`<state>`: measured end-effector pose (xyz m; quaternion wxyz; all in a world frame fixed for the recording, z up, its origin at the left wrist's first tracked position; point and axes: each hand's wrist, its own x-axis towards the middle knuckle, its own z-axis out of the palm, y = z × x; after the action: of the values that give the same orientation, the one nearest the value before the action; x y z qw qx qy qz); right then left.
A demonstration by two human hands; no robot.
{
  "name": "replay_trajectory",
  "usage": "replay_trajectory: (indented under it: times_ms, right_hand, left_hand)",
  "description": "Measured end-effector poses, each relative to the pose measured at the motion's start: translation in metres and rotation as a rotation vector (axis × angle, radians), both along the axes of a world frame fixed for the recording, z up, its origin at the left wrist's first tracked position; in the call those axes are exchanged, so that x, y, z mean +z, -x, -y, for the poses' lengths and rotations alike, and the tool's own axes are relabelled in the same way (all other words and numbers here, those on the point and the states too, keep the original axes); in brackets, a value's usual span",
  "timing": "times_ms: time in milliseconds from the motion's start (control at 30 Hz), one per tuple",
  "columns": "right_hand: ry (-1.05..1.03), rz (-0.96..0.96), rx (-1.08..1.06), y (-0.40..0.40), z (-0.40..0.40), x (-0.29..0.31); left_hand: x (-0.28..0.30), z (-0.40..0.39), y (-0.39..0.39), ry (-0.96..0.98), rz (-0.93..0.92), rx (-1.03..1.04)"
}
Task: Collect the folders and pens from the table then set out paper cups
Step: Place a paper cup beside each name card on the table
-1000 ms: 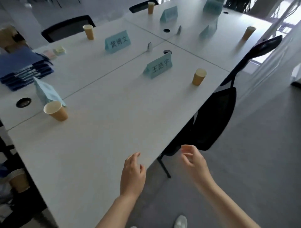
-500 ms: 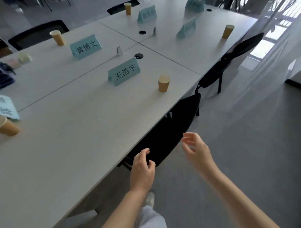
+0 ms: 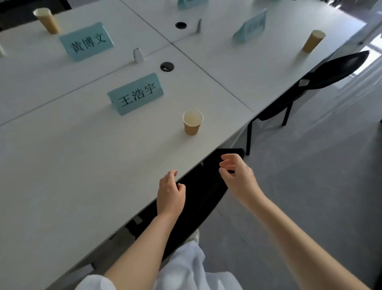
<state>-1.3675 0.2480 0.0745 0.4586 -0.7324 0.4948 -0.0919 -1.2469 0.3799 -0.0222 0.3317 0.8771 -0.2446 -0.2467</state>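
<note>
1. While your left hand (image 3: 170, 194) and right hand (image 3: 237, 176) hover loosely curled and empty at the table edge (image 3: 206, 161), nothing is gripped.
2. Ahead stands the upright tan paper cup (image 3: 192, 122), slightly nearer your right hand.

Name cards (image 3: 135, 94) (teal); black chairs (image 3: 322, 75)

near table (image 3: 82, 176) bare | obstacles: paper cup (image 3: 192, 122), name card (image 3: 135, 94)

The far name card (image 3: 191, 2) was cut off by the top edge. The right card's (image 3: 251, 27) lettering was blurred. The near chair (image 3: 198, 198) was partly hidden under the table (image 3: 62, 186).
</note>
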Motion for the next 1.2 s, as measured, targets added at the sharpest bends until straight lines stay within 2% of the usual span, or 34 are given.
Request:
replay_trajectory:
  times_ms: [133,300,500,700,833,1000,1200]
  right_hand:
    - [-0.042,-0.029,0.043,-0.013,0.048,-0.004]
    - [-0.066,-0.044,0.222,-0.046,0.114,-0.023]
    - [-0.176,-0.032,0.431,-0.088,0.182,-0.048]
    - [-0.162,-0.028,0.675,-0.131,0.204,-0.08]
    - [-0.162,0.02,0.765,-0.15,0.206,-0.096]
    - [-0.167,0.138,0.741,-0.166,0.204,-0.106]
    - [-0.141,0.211,0.552,-0.207,0.229,-0.1]
  left_hand:
    - [-0.002,0.043,-0.011,-0.015,0.032,0.021]
    - [-0.016,0.091,-0.018,-0.033,0.074,0.118]
    - [-0.031,0.139,-0.014,-0.104,0.115,0.338]
    - [-0.045,0.161,-0.017,-0.211,0.16,0.45]
    - [-0.056,0.159,-0.037,-0.26,0.209,0.552]
    - [-0.068,0.163,-0.061,-0.297,0.244,0.539]
    - [-0.072,0.185,-0.102,-0.266,0.25,0.545]
